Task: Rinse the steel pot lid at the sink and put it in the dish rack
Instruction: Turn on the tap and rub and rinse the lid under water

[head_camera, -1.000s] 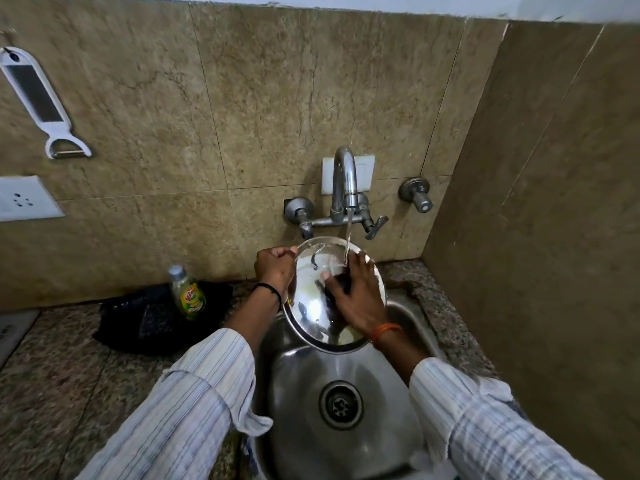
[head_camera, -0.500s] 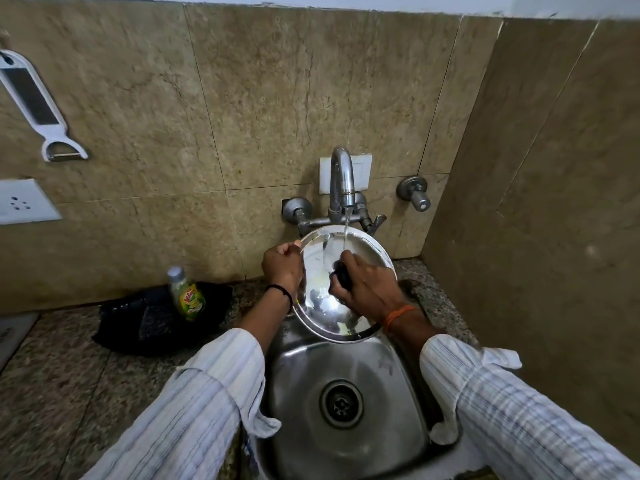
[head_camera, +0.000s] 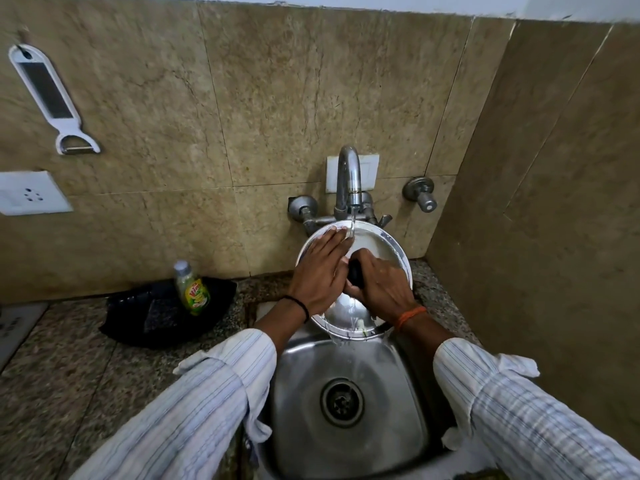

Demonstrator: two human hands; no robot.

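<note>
both hands are on the steel pot lid [head_camera: 377,249] — my right hand [head_camera: 379,287] is closed around its black knob [head_camera: 356,274], and my left hand [head_camera: 320,273] lies flat and open across the face, fingertips up near the top rim. the lid is round, so it has no long axis; it is held tilted, knob side facing me, top rim leaning toward the wall, just under the tap spout [head_camera: 349,174]. a thin stream of water [head_camera: 352,225] hits the top rim beside my left fingertips and drips from the bottom edge into the steel sink [head_camera: 401,393] below.

the tap's mixer body and a wall valve [head_camera: 420,194] sit right behind the lid, close to its rim. to the right a tiled side wall [head_camera: 554,220] stands near. to the left, on the speckled granite counter [head_camera: 69,375], a black tray [head_camera: 131,317] holds a dish soap bottle [head_camera: 192,289] — well apart from the lid. a white peeler [head_camera: 48,98] hangs on the back wall above a socket [head_camera: 31,192]. the sink basin with its drain [head_camera: 342,401] is open below the lid.
</note>
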